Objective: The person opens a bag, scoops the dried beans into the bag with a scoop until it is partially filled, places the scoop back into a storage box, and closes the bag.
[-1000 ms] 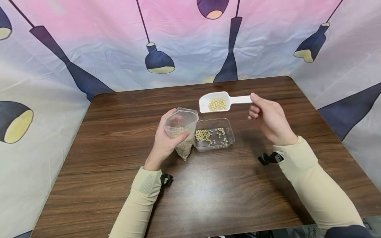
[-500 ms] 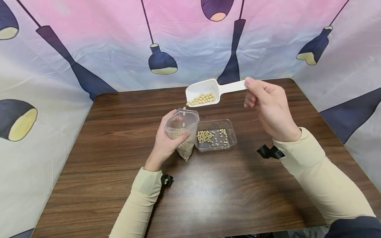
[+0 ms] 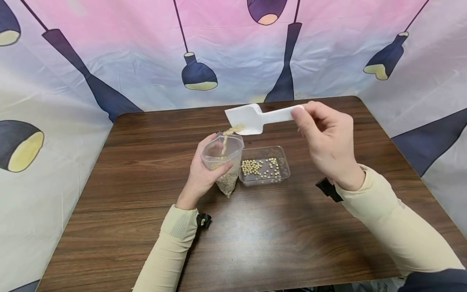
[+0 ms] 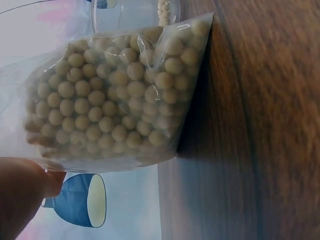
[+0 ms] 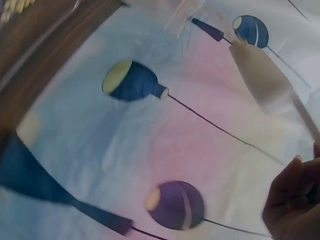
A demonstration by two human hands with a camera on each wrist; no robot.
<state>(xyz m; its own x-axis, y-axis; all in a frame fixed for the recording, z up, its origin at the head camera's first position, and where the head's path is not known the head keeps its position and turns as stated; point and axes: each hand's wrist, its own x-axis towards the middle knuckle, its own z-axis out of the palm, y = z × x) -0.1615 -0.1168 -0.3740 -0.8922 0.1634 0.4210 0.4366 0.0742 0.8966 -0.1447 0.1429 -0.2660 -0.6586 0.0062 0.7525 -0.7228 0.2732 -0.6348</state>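
My left hand (image 3: 204, 172) grips a clear plastic bag (image 3: 223, 162) that stands upright on the brown table (image 3: 146, 194), its mouth held open. The left wrist view shows the bag (image 4: 115, 90) packed with pale round beans. My right hand (image 3: 326, 140) pinches the handle of a white plastic scoop (image 3: 249, 117), tipped down to the left above the bag. A stream of beans (image 3: 228, 136) falls from the scoop's lip into the bag. In the right wrist view the scoop (image 5: 262, 75) is a blurred pale shape beyond my fingers (image 5: 295, 200).
A clear rectangular tub (image 3: 282, 178) with a thin layer of beans sits on the table just right of the bag. A printed cloth backdrop (image 3: 109, 61) with lamp shapes rises behind and beside the table. Black straps show at both wrists.
My right hand lifted the scoop from above the tub, carried it left over the bag and rolled it over. The beans now pour out. The left hand and bag stayed put.
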